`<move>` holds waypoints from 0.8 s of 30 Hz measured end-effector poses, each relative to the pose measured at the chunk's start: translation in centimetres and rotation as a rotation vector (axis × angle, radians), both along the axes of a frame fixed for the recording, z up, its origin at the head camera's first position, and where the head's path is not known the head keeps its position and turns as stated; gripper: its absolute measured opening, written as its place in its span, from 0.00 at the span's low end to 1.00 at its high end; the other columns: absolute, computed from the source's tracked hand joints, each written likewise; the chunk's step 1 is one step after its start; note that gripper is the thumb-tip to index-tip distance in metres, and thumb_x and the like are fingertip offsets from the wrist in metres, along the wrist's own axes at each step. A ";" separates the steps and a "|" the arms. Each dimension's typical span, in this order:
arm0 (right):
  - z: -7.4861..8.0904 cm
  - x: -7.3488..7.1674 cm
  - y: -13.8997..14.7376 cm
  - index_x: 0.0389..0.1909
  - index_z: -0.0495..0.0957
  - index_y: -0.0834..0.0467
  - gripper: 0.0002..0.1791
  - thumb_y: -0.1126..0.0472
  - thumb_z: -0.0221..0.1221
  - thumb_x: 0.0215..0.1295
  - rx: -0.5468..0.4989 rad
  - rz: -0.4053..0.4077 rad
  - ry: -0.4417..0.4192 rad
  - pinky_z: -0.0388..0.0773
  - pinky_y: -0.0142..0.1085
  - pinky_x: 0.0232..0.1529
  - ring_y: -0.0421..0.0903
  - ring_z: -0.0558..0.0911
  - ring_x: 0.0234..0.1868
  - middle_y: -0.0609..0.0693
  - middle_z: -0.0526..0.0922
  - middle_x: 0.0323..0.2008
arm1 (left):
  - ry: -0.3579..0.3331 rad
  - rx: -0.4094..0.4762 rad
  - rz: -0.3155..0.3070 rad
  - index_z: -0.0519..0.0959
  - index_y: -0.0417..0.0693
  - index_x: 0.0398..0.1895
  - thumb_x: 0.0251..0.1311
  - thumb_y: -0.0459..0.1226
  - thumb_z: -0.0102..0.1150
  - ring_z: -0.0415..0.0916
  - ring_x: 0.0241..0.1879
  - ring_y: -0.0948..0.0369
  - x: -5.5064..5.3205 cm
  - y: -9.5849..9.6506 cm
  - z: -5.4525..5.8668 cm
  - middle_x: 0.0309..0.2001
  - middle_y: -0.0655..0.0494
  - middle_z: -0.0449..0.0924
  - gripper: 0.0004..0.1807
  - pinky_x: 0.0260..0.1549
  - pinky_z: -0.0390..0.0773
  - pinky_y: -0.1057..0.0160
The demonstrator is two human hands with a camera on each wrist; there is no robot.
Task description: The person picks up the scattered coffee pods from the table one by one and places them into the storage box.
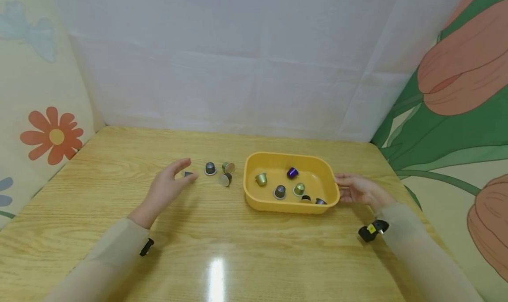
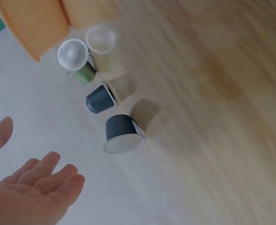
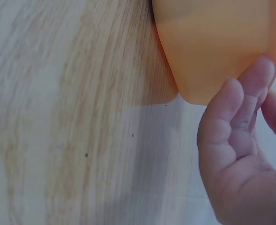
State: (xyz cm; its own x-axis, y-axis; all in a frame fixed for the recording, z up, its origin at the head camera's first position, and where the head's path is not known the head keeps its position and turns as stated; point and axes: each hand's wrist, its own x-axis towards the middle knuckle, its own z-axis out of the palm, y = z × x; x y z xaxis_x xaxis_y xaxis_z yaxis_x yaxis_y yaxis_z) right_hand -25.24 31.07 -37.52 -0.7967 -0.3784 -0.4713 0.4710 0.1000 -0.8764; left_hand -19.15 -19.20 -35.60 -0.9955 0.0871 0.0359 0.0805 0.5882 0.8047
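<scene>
My left hand [image 1: 168,185] hovers over the left of the table, thumb and fingers spread apart, with nothing in its grasp in the left wrist view [image 2: 34,187]. A small dark shape [image 1: 188,173] shows partly behind its thumb. Just right of it are an upright dark coffee capsule [image 1: 210,168], a green capsule [image 1: 228,167] on its side and another dark capsule [image 1: 225,179] tipped over. My right hand [image 1: 363,191] touches the right end of the yellow bin [image 1: 289,208]; its fingers [image 3: 222,108] rest against the outer wall.
Inside the bin lie several capsules, among them a purple one [image 1: 292,173], a green one [image 1: 299,188] and a dark one [image 1: 280,192]. A white cloth [image 1: 238,72] hangs behind the wooden table [image 1: 178,266]. Patterned sheets flank both sides.
</scene>
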 end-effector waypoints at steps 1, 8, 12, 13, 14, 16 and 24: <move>0.0 0.0 0.0 0.40 0.79 0.50 0.12 0.61 0.46 0.77 -0.002 -0.001 -0.001 0.81 0.35 0.36 0.42 0.83 0.33 0.45 0.83 0.33 | -0.005 -0.007 -0.005 0.57 0.35 0.72 0.68 0.47 0.56 0.49 0.71 0.39 -0.1 -0.1 -0.1 0.71 0.36 0.57 0.38 0.65 0.54 0.37; 0.1 0.1 0.1 0.40 0.79 0.50 0.13 0.61 0.45 0.78 -0.014 0.005 -0.001 0.81 0.35 0.36 0.42 0.83 0.33 0.45 0.83 0.33 | -0.032 -0.066 -0.048 0.53 0.34 0.74 0.67 0.44 0.59 0.48 0.70 0.37 -0.8 -0.7 -0.5 0.71 0.34 0.54 0.41 0.64 0.54 0.36; 0.1 0.1 0.1 0.40 0.79 0.49 0.13 0.61 0.45 0.78 -0.017 0.005 -0.004 0.81 0.35 0.36 0.42 0.83 0.33 0.45 0.83 0.33 | -0.061 -0.091 -0.069 0.51 0.34 0.74 0.67 0.42 0.60 0.47 0.70 0.35 -1.2 -1.3 -1.0 0.72 0.33 0.52 0.42 0.64 0.54 0.35; 0.1 0.0 0.1 0.40 0.79 0.50 0.13 0.61 0.45 0.78 -0.018 0.004 -0.006 0.81 0.35 0.36 0.42 0.83 0.33 0.45 0.83 0.33 | -0.067 -0.094 -0.077 0.50 0.34 0.74 0.66 0.42 0.60 0.47 0.70 0.35 -1.3 -1.4 -1.1 0.72 0.33 0.52 0.42 0.64 0.54 0.34; 0.1 0.0 0.0 0.40 0.80 0.50 0.13 0.61 0.45 0.78 -0.019 0.002 -0.008 0.81 0.35 0.36 0.42 0.83 0.33 0.46 0.83 0.32 | -0.075 -0.099 -0.084 0.49 0.34 0.75 0.66 0.43 0.60 0.47 0.70 0.34 -1.4 -1.6 -1.2 0.72 0.33 0.51 0.43 0.63 0.54 0.34; 0.1 0.0 0.1 0.40 0.80 0.50 0.14 0.61 0.44 0.78 -0.018 -0.003 -0.012 0.81 0.35 0.35 0.42 0.83 0.32 0.46 0.83 0.31 | -0.086 -0.106 -0.099 0.48 0.33 0.75 0.66 0.43 0.60 0.46 0.70 0.34 -1.6 -1.8 -1.4 0.72 0.32 0.50 0.44 0.63 0.54 0.33; 0.2 0.0 0.0 0.39 0.80 0.51 0.14 0.62 0.45 0.78 -0.023 -0.003 -0.020 0.82 0.35 0.35 0.42 0.83 0.31 0.46 0.83 0.31 | -0.138 -0.157 -0.127 0.46 0.32 0.75 0.65 0.43 0.61 0.46 0.69 0.31 -2.2 -2.2 -1.5 0.73 0.31 0.46 0.45 0.62 0.53 0.32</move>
